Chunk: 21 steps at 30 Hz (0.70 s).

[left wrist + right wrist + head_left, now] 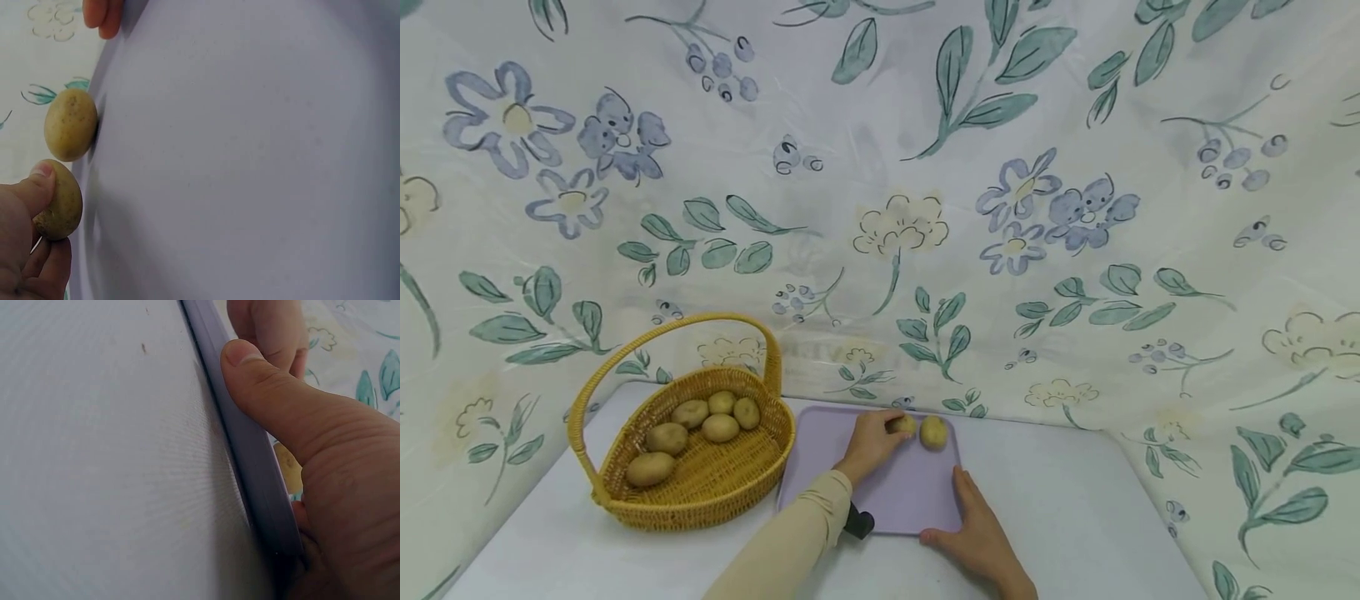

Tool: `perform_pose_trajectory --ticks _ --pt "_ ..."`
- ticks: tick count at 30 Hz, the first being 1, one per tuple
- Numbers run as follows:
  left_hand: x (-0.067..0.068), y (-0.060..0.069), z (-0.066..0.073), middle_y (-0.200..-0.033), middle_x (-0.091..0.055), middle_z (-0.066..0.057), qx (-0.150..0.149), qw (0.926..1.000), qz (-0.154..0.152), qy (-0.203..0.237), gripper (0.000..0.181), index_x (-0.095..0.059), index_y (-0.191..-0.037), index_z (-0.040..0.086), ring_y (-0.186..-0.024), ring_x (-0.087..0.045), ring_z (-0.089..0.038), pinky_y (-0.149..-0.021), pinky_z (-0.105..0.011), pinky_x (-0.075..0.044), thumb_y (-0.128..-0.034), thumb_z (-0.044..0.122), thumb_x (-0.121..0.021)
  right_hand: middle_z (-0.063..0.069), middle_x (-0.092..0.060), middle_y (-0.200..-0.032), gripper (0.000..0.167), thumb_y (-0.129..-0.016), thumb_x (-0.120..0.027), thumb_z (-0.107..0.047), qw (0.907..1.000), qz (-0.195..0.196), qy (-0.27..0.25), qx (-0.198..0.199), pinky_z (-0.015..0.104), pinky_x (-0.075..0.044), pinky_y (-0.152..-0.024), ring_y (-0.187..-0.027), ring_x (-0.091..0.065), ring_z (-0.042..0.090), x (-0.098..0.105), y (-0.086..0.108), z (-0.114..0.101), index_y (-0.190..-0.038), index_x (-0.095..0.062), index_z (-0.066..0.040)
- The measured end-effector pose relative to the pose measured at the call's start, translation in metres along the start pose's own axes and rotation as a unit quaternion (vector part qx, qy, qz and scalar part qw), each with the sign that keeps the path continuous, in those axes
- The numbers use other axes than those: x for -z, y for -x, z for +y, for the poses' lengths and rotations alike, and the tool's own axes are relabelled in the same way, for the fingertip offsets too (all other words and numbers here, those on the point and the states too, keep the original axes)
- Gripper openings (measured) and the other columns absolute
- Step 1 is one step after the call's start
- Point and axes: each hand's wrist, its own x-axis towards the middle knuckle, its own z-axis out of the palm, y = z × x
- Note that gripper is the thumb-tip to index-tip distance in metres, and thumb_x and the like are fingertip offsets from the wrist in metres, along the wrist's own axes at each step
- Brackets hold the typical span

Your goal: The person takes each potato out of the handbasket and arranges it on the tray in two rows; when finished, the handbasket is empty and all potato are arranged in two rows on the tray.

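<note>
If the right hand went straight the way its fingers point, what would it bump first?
Probably the lilac tray, whose edge the right hand touches; beyond, the loose potato there seems in line, though depth is unclear.

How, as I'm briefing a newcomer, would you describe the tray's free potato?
Right of the wicker basket lies a lilac tray. At its far right corner, the free potato is the right one of two; no hand touches it, while the left hand grips its neighbour.
</note>
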Motion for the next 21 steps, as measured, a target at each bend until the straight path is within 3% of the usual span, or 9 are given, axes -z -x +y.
perform_pose_trajectory --ticks 6,16,21 --pt "-0.0017 -0.0005 -0.0022 -0.123 -0.074 -0.014 0.009 0.9999 0.001 0.005 0.042 -0.073 -0.123 0.004 -0.119 -0.068 -0.03 -0.103 -0.043 -0.056 -0.0827 0.012 -0.084 0.029 -0.028 -0.164 0.125 -0.067 -0.089 -0.056 1.0 -0.001 0.005 -0.001 0.061 -0.029 -0.122 -0.151 -0.028 0.049 0.0007 0.0006 -0.0027 -0.159 -0.027 0.004" --pt "-0.0078 -0.0021 -0.007 -0.117 -0.076 -0.013 -0.015 0.9998 0.009 -0.003 0.037 -0.076 -0.117 0.005 -0.113 -0.07 -0.028 -0.099 -0.044 -0.057 -0.0813 0.011 -0.085 0.029 -0.029 -0.163 0.125 -0.068 -0.09 -0.054 1.0 0.0 -0.003 0.005 0.06 -0.028 -0.123 -0.151 -0.028 0.048 0.002 0.0021 -0.0047 -0.158 -0.028 0.006" --pt "-0.009 -0.0026 -0.0037 -0.119 -0.075 -0.013 0.002 0.9999 0.01 0.002 0.038 -0.076 -0.118 0.006 -0.116 -0.069 -0.029 -0.101 -0.044 -0.056 -0.0819 0.011 -0.085 0.029 -0.028 -0.163 0.125 -0.068 -0.089 -0.056 1.0 0.0 0.001 0.006 0.06 -0.029 -0.123 -0.151 -0.029 0.047 0.0022 0.0016 -0.0038 -0.158 -0.028 0.006"
